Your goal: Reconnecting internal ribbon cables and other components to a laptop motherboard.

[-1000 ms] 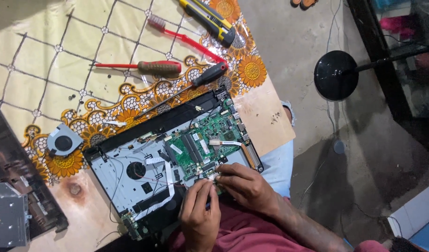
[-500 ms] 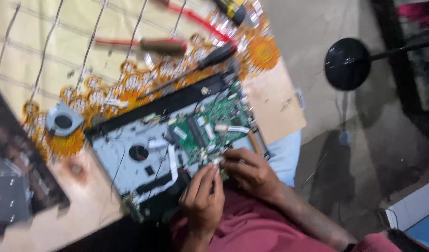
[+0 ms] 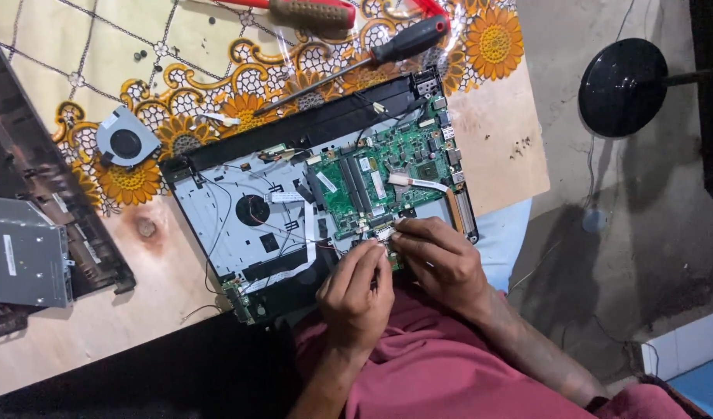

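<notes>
An opened laptop base (image 3: 240, 202) lies on the table with its green motherboard (image 3: 387, 174) exposed on the right half. My left hand (image 3: 356, 291) and my right hand (image 3: 442, 260) meet at the near edge of the board. Their fingertips pinch a small white ribbon cable end (image 3: 383, 231) at a connector there. Both hands rest partly over the base's near rim, hiding what is under them. A white flat cable (image 3: 418, 183) lies across the board further back.
A loose cooling fan (image 3: 126, 141) sits left of the base. A black-handled screwdriver (image 3: 387, 48) and a brown-handled one (image 3: 310, 12) lie at the back. A silver drive (image 3: 26, 252) and dark cover (image 3: 30, 147) lie left. A round black stand base (image 3: 624, 85) is on the floor.
The view shifted and closed in, so the laptop now sits higher and larger. Both hands stay together at the same spot on the board's near edge.
</notes>
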